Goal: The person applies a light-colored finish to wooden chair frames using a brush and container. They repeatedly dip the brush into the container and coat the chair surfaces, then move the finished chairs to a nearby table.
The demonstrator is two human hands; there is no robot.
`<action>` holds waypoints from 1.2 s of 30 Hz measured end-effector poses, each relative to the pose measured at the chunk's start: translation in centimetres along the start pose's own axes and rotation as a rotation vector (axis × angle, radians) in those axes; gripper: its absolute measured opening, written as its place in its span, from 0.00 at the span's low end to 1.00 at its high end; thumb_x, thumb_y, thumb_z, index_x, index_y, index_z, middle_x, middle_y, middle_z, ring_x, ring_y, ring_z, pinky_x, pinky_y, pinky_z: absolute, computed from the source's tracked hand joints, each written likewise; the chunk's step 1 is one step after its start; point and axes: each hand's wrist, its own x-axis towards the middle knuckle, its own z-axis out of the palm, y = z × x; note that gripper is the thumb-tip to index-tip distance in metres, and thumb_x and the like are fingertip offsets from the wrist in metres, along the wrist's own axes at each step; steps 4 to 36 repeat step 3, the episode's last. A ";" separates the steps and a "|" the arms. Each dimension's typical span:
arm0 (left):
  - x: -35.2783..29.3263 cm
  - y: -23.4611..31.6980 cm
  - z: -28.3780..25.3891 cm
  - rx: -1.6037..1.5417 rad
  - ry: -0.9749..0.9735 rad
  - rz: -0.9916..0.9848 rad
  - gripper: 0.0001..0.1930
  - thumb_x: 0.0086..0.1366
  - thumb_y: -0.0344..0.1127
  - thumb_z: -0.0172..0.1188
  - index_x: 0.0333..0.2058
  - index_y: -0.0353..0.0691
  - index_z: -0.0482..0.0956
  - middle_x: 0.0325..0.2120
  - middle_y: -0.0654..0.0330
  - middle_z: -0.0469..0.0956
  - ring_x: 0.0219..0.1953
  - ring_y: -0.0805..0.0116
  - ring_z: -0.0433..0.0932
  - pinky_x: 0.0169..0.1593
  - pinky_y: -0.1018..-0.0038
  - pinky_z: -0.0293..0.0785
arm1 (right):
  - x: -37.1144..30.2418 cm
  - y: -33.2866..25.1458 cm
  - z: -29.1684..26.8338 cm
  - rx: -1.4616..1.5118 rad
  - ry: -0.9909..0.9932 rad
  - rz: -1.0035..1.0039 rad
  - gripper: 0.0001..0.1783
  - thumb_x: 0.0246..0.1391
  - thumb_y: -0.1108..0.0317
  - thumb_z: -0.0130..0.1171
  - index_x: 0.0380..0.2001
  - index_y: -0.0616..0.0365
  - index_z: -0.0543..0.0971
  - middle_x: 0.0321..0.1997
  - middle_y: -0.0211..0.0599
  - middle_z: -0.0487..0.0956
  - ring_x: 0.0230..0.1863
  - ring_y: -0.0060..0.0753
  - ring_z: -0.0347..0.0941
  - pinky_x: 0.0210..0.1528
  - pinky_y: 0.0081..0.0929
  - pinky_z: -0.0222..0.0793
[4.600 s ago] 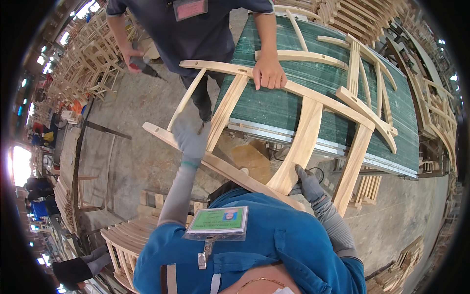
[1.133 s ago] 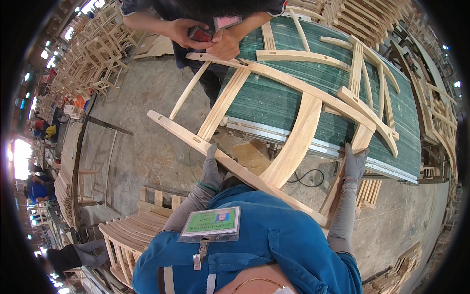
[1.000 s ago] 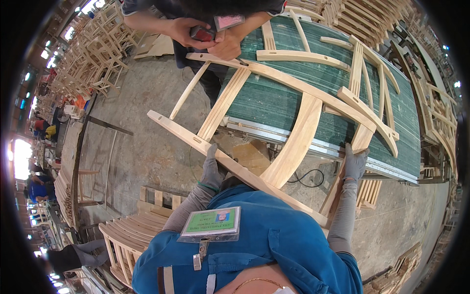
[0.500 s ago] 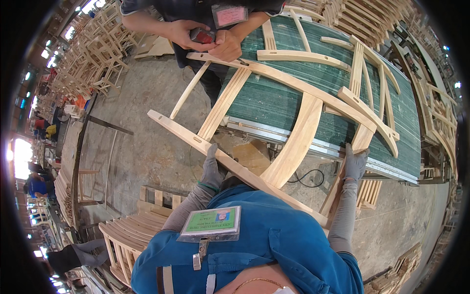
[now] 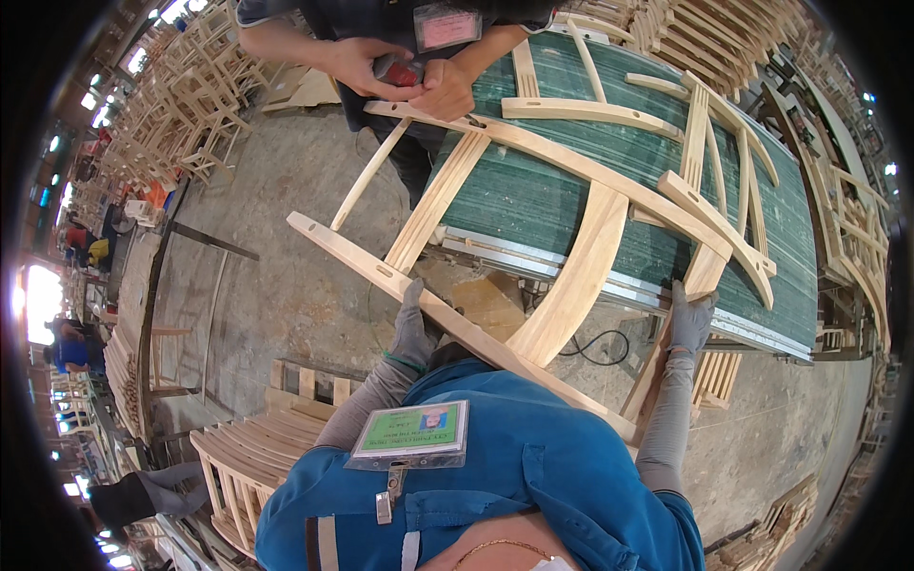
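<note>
A pale wooden chair-back frame (image 5: pixel 580 271) spans from my body to the green-topped table, with two long posts joined by crosspieces. My left hand (image 5: pixel 413 328), in a grey glove, is closed around the near post beside a slotted hole; its thumb lies on top and the other fingers are partly hidden. At the frame's right end, my gloved right hand (image 5: pixel 690 320) grips a wide crosspiece near the table edge. The far post rests over the table. Across from me, a co-worker's hands (image 5: pixel 444 88) hold a small red and grey object (image 5: pixel 398 70) above that post.
More wooden frame parts (image 5: pixel 590 109) lie on the green table (image 5: pixel 533 205), some beside the frame's right end. A slatted wooden piece (image 5: pixel 252 443) stands at my left. A black cable (image 5: pixel 609 347) loops below the table edge. Stacked chair frames (image 5: pixel 190 105) fill the far left.
Almost nothing differs. The co-worker's hands and the object shift very slightly, while my hands stay on the frame.
</note>
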 end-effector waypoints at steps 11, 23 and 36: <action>0.1 0.0 -0.3 -0.004 0.001 -0.013 0.23 0.56 0.50 0.62 0.42 0.41 0.65 0.32 0.56 0.67 0.33 0.62 0.73 0.39 0.58 0.79 | 0.0 -0.1 -0.1 -0.014 -0.025 0.007 0.58 0.41 0.35 0.55 0.62 0.72 0.51 0.63 0.59 0.59 0.63 0.53 0.58 0.60 0.39 0.59; 0.1 0.0 -0.3 -0.004 0.001 -0.013 0.23 0.56 0.50 0.62 0.42 0.41 0.65 0.32 0.56 0.67 0.33 0.62 0.73 0.39 0.58 0.79 | 0.0 -0.1 -0.1 -0.014 -0.025 0.007 0.58 0.41 0.35 0.55 0.62 0.72 0.51 0.63 0.59 0.59 0.63 0.53 0.58 0.60 0.39 0.59; 0.1 0.0 -0.3 -0.004 0.001 -0.013 0.23 0.56 0.50 0.62 0.42 0.41 0.65 0.32 0.56 0.67 0.33 0.62 0.73 0.39 0.58 0.79 | 0.0 -0.1 -0.1 -0.014 -0.025 0.007 0.58 0.41 0.35 0.55 0.62 0.72 0.51 0.63 0.59 0.59 0.63 0.53 0.58 0.60 0.39 0.59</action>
